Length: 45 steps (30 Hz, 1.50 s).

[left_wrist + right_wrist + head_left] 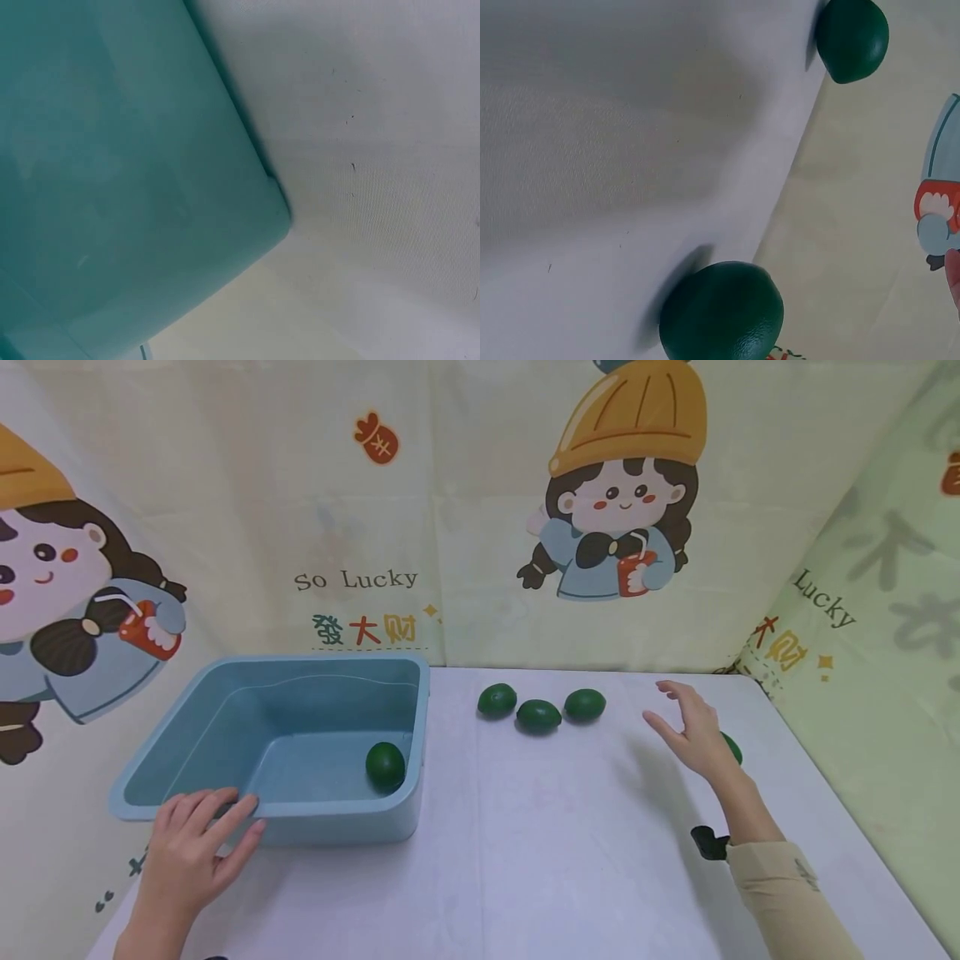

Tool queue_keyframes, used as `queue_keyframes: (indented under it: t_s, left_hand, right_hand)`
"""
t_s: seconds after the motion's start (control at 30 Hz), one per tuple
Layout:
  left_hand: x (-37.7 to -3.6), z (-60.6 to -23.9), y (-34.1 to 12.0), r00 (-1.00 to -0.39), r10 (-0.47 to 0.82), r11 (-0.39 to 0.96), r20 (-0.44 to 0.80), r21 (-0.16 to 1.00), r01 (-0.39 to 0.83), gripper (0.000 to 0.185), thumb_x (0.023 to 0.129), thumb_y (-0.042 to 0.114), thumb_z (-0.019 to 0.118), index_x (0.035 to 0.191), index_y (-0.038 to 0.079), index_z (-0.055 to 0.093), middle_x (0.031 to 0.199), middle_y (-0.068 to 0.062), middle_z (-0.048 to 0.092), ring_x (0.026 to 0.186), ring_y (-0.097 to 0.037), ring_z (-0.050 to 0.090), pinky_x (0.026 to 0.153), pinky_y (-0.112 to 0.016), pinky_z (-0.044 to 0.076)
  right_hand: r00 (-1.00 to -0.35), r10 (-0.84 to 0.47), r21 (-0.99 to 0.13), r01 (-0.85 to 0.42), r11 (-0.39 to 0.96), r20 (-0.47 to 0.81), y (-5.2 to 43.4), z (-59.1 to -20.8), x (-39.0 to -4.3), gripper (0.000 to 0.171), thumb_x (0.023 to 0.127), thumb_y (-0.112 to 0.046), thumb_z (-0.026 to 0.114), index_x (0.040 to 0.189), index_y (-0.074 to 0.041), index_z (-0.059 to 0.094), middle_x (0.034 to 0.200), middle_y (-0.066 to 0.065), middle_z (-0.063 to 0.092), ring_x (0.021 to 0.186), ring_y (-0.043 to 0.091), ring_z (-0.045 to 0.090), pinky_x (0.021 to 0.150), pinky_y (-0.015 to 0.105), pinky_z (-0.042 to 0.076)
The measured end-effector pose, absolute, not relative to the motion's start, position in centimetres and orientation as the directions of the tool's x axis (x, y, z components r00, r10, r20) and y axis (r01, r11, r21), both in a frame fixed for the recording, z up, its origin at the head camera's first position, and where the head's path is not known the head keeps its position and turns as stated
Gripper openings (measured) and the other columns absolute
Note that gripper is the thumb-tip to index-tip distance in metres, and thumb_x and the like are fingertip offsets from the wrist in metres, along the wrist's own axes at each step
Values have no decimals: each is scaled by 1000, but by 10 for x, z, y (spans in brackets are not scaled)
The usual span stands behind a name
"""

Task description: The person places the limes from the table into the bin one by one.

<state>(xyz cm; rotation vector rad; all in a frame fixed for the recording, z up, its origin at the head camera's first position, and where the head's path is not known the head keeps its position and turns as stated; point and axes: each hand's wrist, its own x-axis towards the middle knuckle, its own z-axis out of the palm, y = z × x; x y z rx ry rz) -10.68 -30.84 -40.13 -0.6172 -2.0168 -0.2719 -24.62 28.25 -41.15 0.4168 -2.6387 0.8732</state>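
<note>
Overhead, white table (555,860), cartoon-print backdrop (480,510)

A makeshift staged recording booth rather than a lived-in room: cartoon-print cloth backdrops (525,527) reading "So Lucky" wall in a white cloth-covered counter (570,843) on two sides, where only a blue plastic tub (187,735) and green limes (537,716) are laid out.

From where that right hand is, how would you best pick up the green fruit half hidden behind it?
Come from above and close the right hand around the widest middle of the green fruit. It is small, rounded and lies loose on the table, so a wrap-around grip should hold best.
</note>
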Motion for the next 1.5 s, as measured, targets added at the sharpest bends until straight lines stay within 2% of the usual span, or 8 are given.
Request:
queue_keyframes:
  t_s: [0.2,0.5,1.0,1.5]
  left_hand:
    - [-107,-402,-309,-378,312,842,872,-70,534,53,93,46,44,78,-1,66,76,-20,59,70,-37,48,66,-50,30]
    - [-109,-402,-306,-336,308,833,890,-81,548,52,93,44,45,75,-1,65,73,-20,58,67,-37,47,64,-49,30]
    - [-108,-404,-308,-369,301,842,880,-63,536,53,93,45,44,77,-1,66,75,-20,59,69,-36,48,66,-49,30]
    - [-109,-399,-301,-322,290,825,901,-64,561,53,93,42,45,74,-3,65,73,-22,58,66,-38,46,64,-50,28]
  right_hand:
    - [-880,-150,-509,-392,767,451,295,-417,-245,52,89,-23,58,130,3,38,125,25,43,111,42,39,91,65,17]
    - [-885,-95,-523,-352,776,455,310,-424,-239,52,89,-22,57,130,3,37,124,27,43,110,43,40,88,66,18]
    - [-908,-13,-546,-264,795,419,329,-432,-231,55,90,-24,56,131,6,34,125,30,41,109,45,38,87,67,17]
    - [-911,82,-592,-193,782,405,354,-450,-227,56,88,-22,60,129,7,35,124,31,40,108,47,39,88,68,15]
